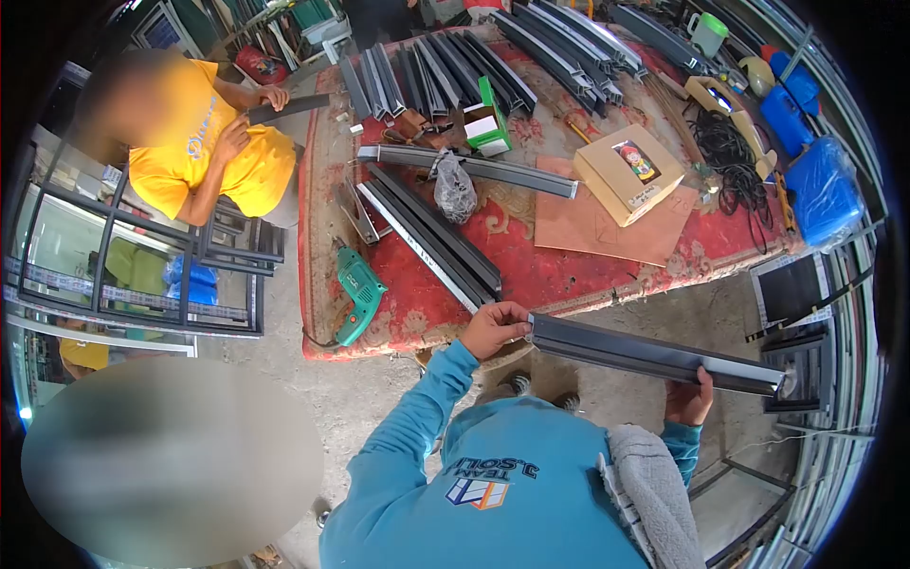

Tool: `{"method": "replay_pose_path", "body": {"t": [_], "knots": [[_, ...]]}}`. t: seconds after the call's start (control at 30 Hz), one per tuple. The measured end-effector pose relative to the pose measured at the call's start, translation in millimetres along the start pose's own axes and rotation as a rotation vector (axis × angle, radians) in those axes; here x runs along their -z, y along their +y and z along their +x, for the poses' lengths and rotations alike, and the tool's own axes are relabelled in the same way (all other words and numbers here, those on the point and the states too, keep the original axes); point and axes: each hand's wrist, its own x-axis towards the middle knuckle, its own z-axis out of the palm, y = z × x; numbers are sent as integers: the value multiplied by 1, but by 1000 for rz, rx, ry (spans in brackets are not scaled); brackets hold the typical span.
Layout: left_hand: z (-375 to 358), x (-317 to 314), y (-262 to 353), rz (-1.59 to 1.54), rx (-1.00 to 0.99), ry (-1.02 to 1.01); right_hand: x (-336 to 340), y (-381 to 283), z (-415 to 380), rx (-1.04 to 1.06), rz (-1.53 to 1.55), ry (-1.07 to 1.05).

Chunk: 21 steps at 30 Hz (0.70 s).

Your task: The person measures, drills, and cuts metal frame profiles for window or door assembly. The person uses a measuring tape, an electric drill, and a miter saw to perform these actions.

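A long dark grey aluminium profile (645, 353) is held across the front of my body, off the table's near edge. My left hand (495, 330) pinches its left end between thumb and fingers. Farther along, my right hand (690, 396) grips it from below near its right end, thumb on the front face. Close to my left hand, two more profiles (438, 232) lie slanted on the table, one with a pale strip. A green power drill (358, 296) rests on its side at the table's front left.
The table (559, 275) has a worn red patterned cover. On it are a cardboard box (629, 174), a plastic-wrapped bundle (454, 188), a green-and-white box (487, 128), stacked profiles (569, 52) and black cable (730, 161). At left, a co-worker in a yellow shirt (204, 142) holds a dark piece.
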Motion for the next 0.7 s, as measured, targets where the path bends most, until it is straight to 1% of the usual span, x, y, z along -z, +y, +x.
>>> {"method": "replay_pose_path", "body": {"t": [0.1,0.23,0.33,0.37,0.4,0.43,0.47,0.5,0.53,0.57,0.63,0.7], "knots": [[4,5,-9,6,30,29,-1,-2,-2,-3,-10,-2],[20,0,-20,198,62,79,20,-5,-5,2,45,20],[46,-7,-38,400,39,53,33,-11,-14,18,76,115],[56,-15,-40,486,18,22,43,-14,-18,28,93,180],[63,-29,-34,483,81,-31,56,-16,-18,31,93,234],[70,-45,-38,422,82,-45,71,-18,-23,1,70,319],[84,-49,-50,414,132,-111,70,-27,-26,-4,93,398],[93,-71,-48,418,139,-146,86,-27,-27,-15,144,492],[102,-80,-61,427,168,-116,95,-30,-30,-27,229,582],[113,-92,-67,532,163,-123,104,-35,-34,-74,292,619],[141,-107,-89,482,271,-220,130,-40,-40,63,374,622],[158,-144,-99,517,277,-418,156,-46,-51,143,404,703]]}}
